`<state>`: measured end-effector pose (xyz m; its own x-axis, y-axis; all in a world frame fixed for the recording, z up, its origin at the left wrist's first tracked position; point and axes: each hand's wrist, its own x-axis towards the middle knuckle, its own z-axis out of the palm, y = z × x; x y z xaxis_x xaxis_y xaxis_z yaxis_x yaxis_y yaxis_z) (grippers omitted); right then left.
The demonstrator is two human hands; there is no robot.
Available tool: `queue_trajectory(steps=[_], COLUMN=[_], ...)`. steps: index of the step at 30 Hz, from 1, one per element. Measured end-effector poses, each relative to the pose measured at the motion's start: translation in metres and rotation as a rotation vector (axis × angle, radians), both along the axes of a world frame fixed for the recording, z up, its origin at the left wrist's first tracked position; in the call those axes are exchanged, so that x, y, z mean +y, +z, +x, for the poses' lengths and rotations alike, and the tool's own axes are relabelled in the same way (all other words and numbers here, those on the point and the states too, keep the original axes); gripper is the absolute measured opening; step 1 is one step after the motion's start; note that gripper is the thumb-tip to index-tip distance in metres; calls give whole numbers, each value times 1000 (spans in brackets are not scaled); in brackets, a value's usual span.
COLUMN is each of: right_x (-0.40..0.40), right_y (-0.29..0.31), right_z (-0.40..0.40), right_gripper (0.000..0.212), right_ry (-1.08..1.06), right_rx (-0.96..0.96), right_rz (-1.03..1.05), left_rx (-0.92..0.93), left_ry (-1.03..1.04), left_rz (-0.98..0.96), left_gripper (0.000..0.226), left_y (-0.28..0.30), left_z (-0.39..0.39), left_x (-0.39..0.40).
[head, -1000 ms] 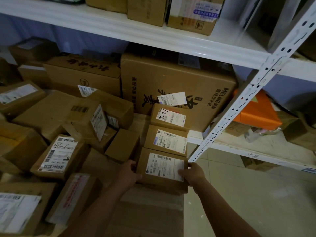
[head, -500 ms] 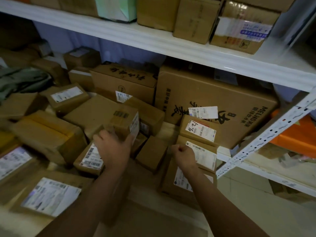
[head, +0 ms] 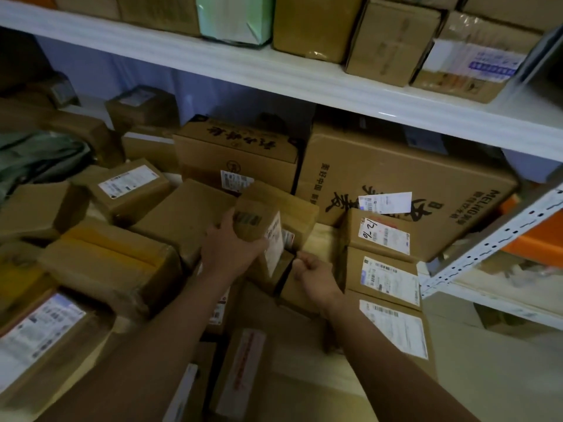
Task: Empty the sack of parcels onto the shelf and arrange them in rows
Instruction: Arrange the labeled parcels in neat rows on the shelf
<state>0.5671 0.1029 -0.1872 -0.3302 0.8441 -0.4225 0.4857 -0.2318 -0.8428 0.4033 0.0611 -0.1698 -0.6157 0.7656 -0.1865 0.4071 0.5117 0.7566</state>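
The left hand grips a small cardboard box, thumb on its taped top, lifted above the heap. The right hand is curled into a loose fist, holding nothing, just beside it. Right of them, three labelled flat parcels lie in a row. Rumpled brown cartons crowd the pale wooden shelf beneath a white metal shelf board.

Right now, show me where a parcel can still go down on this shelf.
Bare wood shows between the box in the left hand and the row of three labelled boxes, behind the right hand. Another strip lies at the front edge. Everything left is crowded.
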Motion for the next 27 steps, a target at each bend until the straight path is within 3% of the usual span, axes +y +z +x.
queue_trajectory(steps=[2,5,8,12,15,19,23,27], right_x=[-4,-9,-16,-25,-36,-53,-70,-82], right_y=[1,5,9,12,14,12,11,6], right_z=[-1,0,6,21,45,90,135,176], right_gripper=[34,34,41,46,44,44,37,38], right_ry=[-23,-94,-200,-238,-264,-304,-338,-282], right_rx=[41,153,294,335,293,232,222,54], right_rz=[6,-48,-194,-278,-246,-235,-199,-189], left_rx=[-217,-534,-751,-809,-884,-719,-630,-580], left_ry=[24,49,2,-45,-58,-38,-91,-182], left_rz=[106,268,274,201,140,132,34,-25], left_gripper=[99,70,71,41,44,31,50,52], left_y=[0,1,7,10,6,-1,-8,-11], left_z=[-6,-9,-4,18,39,75,118,155], left_x=[-7,-16,-26,-48,-59,-70,-85,-97])
